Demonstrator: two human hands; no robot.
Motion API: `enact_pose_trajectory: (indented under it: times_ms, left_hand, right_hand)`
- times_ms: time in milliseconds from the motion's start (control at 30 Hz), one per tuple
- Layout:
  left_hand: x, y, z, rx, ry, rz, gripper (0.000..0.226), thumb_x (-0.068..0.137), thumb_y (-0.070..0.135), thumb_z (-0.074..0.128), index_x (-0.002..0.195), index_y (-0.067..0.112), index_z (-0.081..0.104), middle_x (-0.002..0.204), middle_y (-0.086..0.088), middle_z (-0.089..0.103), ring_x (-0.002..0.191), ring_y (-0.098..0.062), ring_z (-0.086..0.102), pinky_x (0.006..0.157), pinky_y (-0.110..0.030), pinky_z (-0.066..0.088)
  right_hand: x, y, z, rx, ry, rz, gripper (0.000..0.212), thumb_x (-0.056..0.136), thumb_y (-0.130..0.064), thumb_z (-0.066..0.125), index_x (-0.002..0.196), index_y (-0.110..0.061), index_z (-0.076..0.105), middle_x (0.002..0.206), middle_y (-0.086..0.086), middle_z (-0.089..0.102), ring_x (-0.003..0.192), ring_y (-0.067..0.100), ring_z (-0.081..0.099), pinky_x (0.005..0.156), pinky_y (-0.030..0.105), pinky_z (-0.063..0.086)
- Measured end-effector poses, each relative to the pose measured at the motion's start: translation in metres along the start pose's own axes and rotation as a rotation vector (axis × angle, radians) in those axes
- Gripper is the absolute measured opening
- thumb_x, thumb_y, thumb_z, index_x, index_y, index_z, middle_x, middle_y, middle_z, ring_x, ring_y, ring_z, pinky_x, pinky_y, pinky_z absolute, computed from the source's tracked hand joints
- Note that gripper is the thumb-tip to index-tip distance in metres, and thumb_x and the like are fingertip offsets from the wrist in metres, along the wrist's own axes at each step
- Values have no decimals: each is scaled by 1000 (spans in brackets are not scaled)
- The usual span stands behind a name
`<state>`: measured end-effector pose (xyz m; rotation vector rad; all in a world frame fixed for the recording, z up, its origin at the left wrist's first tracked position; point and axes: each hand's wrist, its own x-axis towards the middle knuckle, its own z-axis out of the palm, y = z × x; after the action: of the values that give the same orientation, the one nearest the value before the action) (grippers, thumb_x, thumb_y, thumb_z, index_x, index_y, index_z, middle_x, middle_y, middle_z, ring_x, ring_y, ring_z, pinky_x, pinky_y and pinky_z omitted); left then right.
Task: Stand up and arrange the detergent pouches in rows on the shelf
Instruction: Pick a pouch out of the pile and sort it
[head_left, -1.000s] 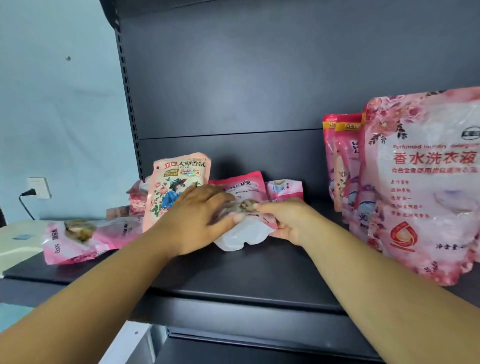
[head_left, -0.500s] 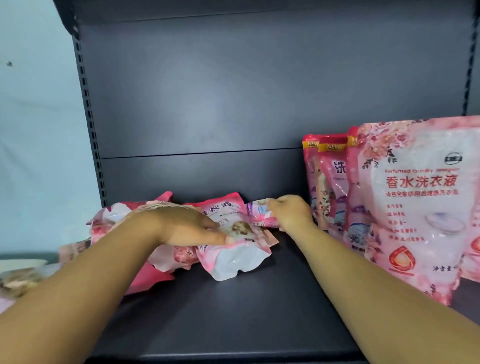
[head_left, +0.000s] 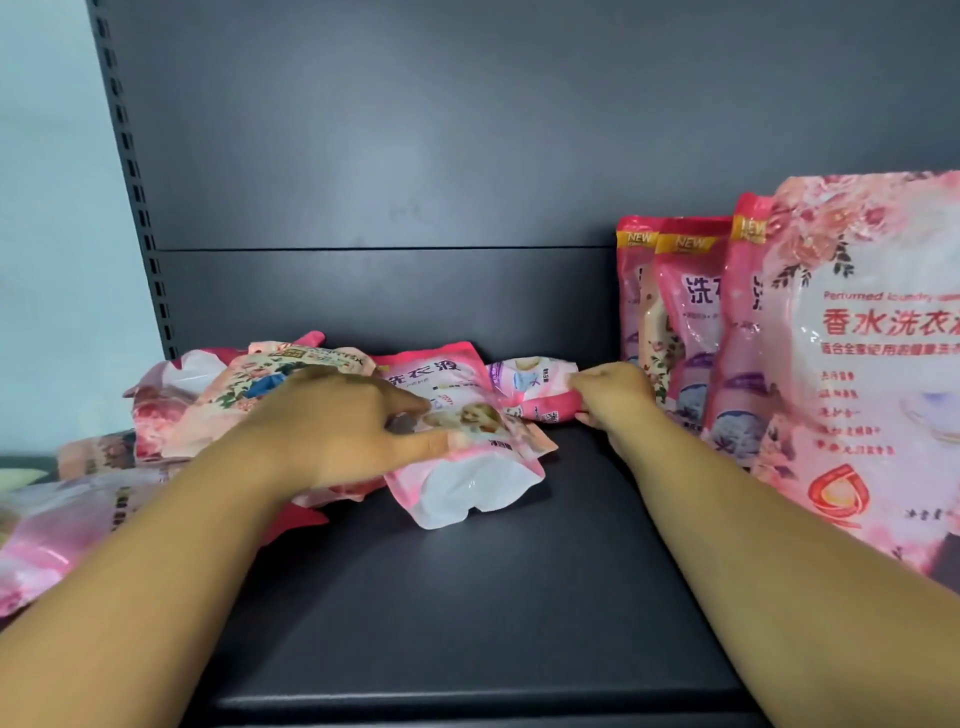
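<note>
Right hand is now pinching the small pouch beside the standing row, having left the middle pouch. Left hand is pressing that one, fingers straight (still lying flat). Standing up comes next, probably.

I read "NEW" on three upright pouches, "Perfumed" and "香水洗衣" on the large front pouch, "洗衣液" on the lying pouch.

Pink pouches with yellow "NEW" bands; pale pink rose-printed big pouch; pink-and-white lying pouch; flowered pouch; dark grey shelf; pale blue wall.
</note>
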<state>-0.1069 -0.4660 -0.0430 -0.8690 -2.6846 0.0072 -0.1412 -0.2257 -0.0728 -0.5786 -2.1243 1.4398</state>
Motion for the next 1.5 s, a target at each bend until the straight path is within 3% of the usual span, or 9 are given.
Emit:
enact_pose_trajectory:
  times_ms: [100, 300, 467, 600, 700, 867, 1067, 1300, 1500]
  left_hand:
    - [-2, -2, 5, -37, 183, 47, 83, 59, 85, 9, 79, 21, 58, 73, 6, 59, 78, -9, 57, 90, -34, 46]
    - [-3, 6, 9, 20, 341, -6, 92, 57, 82, 6, 95, 23, 65, 96, 8, 68, 93, -15, 62, 78, -33, 51]
    - [-9, 10, 7, -47, 189, 73, 88, 56, 85, 8, 105, 35, 61, 97, 15, 62, 100, -9, 56, 90, -28, 43]
    - [-12, 12, 2, -56, 98, 29, 89, 50, 87, 4, 113, 50, 56, 79, 19, 56, 99, -5, 54, 97, -22, 33]
    - [-13, 15, -3, -3, 82, 15, 92, 48, 85, 1, 113, 50, 56, 64, 21, 41, 87, -1, 43, 86, -20, 29]
    - [-11, 15, 1, -81, 36, 7, 93, 48, 88, 4, 112, 48, 57, 90, 30, 53, 114, -4, 48, 101, -24, 28]
    - [-11, 14, 2, -93, -8, -68, 100, 41, 88, 3, 122, 53, 49, 132, 20, 51, 127, -12, 41, 101, -25, 25]
    - [-8, 16, 3, -157, -59, -76, 92, 44, 93, 5, 112, 54, 55, 114, 23, 59, 119, -11, 47, 97, -26, 30]
    - [10, 22, 2, -650, -46, -274, 83, 70, 82, 14, 129, 37, 51, 143, 9, 44, 135, -15, 35, 112, -32, 22]
  right_hand:
    - [-7, -3, -6, -5, 32, -8, 37, 88, -28, 50, 56, -9, 50, 57, 8, 54, 53, 25, 52, 61, 35, 48]
    - [-17, -18, -19, -346, 227, -362, 48, 96, -30, 40, 53, -9, 45, 72, 17, 56, 78, 31, 52, 67, 30, 36]
    - [-16, -17, -10, -320, -173, -94, 46, 93, -43, 45, 118, -7, 59, 98, 11, 61, 95, 26, 54, 76, 26, 37]
    - [-23, -28, -20, -492, -308, 12, 34, 90, -40, 49, 83, -9, 61, 72, 6, 56, 59, 20, 52, 49, 20, 36]
    - [-22, -33, -27, -550, -386, -28, 37, 91, -46, 46, 77, -13, 56, 76, 3, 54, 73, 22, 55, 66, 26, 43]
    - [-26, -18, -30, -225, -619, 210, 34, 90, -45, 49, 74, -17, 60, 52, 1, 63, 45, 15, 59, 52, 19, 43]
    - [-26, -14, -28, -94, -629, 244, 31, 90, -39, 53, 72, -15, 61, 65, 4, 64, 56, 16, 59, 60, 23, 46]
    - [-32, -25, -15, -72, -124, -246, 36, 87, -16, 57, 53, -15, 44, 53, 1, 51, 40, 10, 46, 48, 22, 36]
    - [-43, -34, -17, 204, 147, -614, 42, 89, -15, 58, 54, -11, 35, 54, 10, 40, 44, 7, 34, 43, 16, 29]
